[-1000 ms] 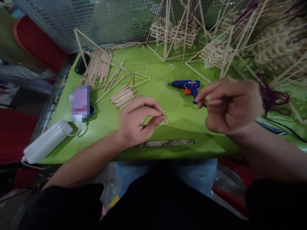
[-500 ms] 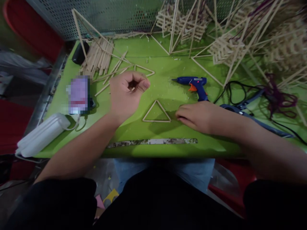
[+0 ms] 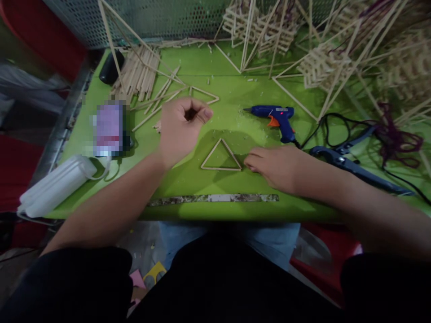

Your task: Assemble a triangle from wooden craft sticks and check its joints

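Note:
A small triangle of wooden sticks (image 3: 221, 168) lies flat on the green table (image 3: 188, 188). To its upper left is my left hand (image 3: 182, 128), held above the table with thumb and forefinger pinched together; whatever is between them, if anything, is too small to see. My right hand (image 3: 274, 166) rests just beside the triangle's right corner, apart from it, fingers curled and their inner side hidden. Beyond that hand a blue glue gun (image 3: 274, 113) lies on its side, its nozzle pointing left and a red light lit.
Loose sticks (image 3: 139, 74) and a stick frame (image 3: 204, 92) lie back left. Stick structures (image 3: 323, 67) fill the back right. Blue-handled cutters (image 3: 350, 163) and purple yarn (image 3: 399, 139) lie right. A blurred phone (image 3: 109, 128) and white power bank-like block (image 3: 59, 184) are left; a worn strip (image 3: 218, 198) lies in front.
The view has shifted slightly. My left hand stays pinched and has moved a little to the right. My right hand's fingers have curled slightly more beside the triangle, which stays in place.

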Tool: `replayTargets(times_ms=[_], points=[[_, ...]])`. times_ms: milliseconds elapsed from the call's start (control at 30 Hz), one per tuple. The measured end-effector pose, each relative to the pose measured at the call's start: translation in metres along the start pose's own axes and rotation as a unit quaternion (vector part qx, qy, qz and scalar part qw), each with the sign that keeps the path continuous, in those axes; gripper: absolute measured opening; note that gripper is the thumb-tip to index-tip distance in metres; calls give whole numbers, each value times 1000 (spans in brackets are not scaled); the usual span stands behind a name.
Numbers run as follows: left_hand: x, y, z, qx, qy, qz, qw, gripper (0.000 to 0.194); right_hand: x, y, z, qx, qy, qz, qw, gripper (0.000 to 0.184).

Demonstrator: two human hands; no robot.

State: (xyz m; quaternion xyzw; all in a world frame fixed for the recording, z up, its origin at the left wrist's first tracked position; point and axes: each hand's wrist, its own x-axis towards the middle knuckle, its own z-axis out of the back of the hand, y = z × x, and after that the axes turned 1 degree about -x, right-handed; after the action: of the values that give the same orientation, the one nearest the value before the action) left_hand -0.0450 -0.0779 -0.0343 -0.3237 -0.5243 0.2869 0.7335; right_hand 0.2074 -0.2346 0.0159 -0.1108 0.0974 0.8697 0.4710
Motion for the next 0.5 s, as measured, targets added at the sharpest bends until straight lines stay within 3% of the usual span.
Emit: replayTargets(times_ms=[100,200,300,400,500], points=[[0,6,0,3,-1,28,1000,32,0,3,1,-9,15,-9,1000,33],[-1,7,1,-26,10,54,998,36,-2,0,-1,-7,14,-6,1000,25],[-5,-6,2,-117,71,94,986,46,-5,-5,-4,-9,-3,5,1000,18],[-11,-34,2,-230,173,176,941,58,-7,-10,-8,-14,-37,17,999,21],[-20,-60,-2,-333,241,229,882,64,-5,-9,-11,-20,-29,6,999,20]])
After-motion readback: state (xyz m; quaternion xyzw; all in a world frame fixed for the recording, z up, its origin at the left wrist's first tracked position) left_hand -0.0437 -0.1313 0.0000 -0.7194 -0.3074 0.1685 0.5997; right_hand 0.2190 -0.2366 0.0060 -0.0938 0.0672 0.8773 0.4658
